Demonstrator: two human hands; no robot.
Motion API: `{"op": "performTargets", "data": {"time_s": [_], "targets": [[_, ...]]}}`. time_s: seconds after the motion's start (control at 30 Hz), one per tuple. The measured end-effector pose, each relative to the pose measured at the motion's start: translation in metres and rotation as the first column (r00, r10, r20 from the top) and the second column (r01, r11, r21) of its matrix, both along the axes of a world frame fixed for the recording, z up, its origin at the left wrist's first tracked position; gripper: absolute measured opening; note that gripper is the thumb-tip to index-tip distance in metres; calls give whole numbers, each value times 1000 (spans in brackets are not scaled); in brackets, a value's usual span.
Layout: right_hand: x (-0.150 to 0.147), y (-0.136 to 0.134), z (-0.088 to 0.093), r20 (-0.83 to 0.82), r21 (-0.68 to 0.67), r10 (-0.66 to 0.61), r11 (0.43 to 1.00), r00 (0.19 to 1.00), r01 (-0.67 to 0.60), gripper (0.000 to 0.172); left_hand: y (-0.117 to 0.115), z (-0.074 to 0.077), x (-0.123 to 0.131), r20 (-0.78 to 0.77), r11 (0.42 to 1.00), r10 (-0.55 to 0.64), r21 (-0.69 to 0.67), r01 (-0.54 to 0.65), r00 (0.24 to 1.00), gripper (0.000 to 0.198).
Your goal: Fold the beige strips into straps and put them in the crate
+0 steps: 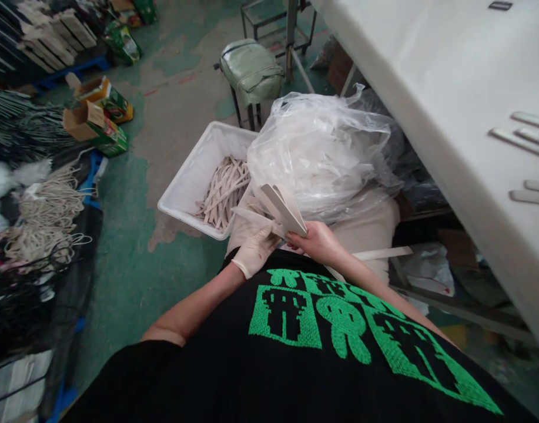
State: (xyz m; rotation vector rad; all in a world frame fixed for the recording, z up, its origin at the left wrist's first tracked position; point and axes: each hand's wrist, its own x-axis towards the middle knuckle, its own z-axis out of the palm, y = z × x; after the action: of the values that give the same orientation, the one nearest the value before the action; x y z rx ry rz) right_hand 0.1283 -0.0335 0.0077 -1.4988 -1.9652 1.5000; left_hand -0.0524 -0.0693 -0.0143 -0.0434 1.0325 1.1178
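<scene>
My left hand (254, 249) wears a white glove and is closed on the near end of a small fan of pale flat strips (281, 208). My bare right hand (315, 239) pinches the same bundle of strips from the right. Both hands sit just above my lap, in front of my black shirt with green print. Just beyond the hands a white plastic bin (190, 176) holds several more loose strips (223, 191). A crumpled clear plastic bag (322, 153) with more strips inside lies to the right of the bin.
A white table (449, 88) runs along the right with several strips (522, 141) laid on it. A stool with a green cushion (250, 69) stands beyond the bin. Piles of cord handles (44, 217) and cartons (97, 117) lie on the green floor at left.
</scene>
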Motion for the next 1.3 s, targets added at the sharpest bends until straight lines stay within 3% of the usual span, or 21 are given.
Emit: {"op": "performTargets", "data": {"time_s": [0.1, 0.27, 0.37, 0.5, 0.67, 0.77, 0.83, 0.9, 1.03, 1.17, 1.3], "targets": [[2, 3, -2, -48, -30, -2, 1000, 999, 1, 22, 4, 2, 1, -6, 999, 40, 9, -40, 999, 14], [31, -14, -5, -91, -87, 5, 996, 996, -13, 21, 11, 1, -17, -36, 994, 108, 34, -106, 994, 14], [34, -20, -3, -26, -55, -42, 998, 999, 41, 22, 8, -3, -14, -29, 999, 50, 18, -49, 998, 15], [15, -12, -2, 29, -1, -79, 997, 996, 79, 21, -1, -11, 7, -31, 991, -132, 8, 132, 991, 19], [11, -2, -12, -230, -88, -184, 982, 956, 168, 25, 0, -5, 12, -37, 985, -167, 44, 169, 985, 20], [23, 0, -20, -370, -169, -370, 929, 853, 329, 28, 2, 6, 3, 15, 989, -150, -6, 150, 989, 14], [28, -1, -24, -455, -193, -416, 909, 787, 370, 29, 1, 11, -2, 45, 989, -147, -22, 148, 988, 14], [26, -5, -27, -545, -145, -343, 937, 765, 317, 31, 0, 13, -4, 63, 986, -158, -34, 160, 985, 17], [21, -17, -26, -603, 86, -80, 983, 793, 164, 23, -3, 9, -4, 74, 977, -205, -37, 208, 976, 20], [28, -24, -15, -500, 323, 11, 930, 866, 175, 12, -4, 3, -8, 73, 981, -179, -57, 183, 981, 11], [28, -18, -9, -486, 419, 89, 897, 869, 142, 21, -5, -2, -5, 82, 969, -239, -46, 244, 967, 10]]}}
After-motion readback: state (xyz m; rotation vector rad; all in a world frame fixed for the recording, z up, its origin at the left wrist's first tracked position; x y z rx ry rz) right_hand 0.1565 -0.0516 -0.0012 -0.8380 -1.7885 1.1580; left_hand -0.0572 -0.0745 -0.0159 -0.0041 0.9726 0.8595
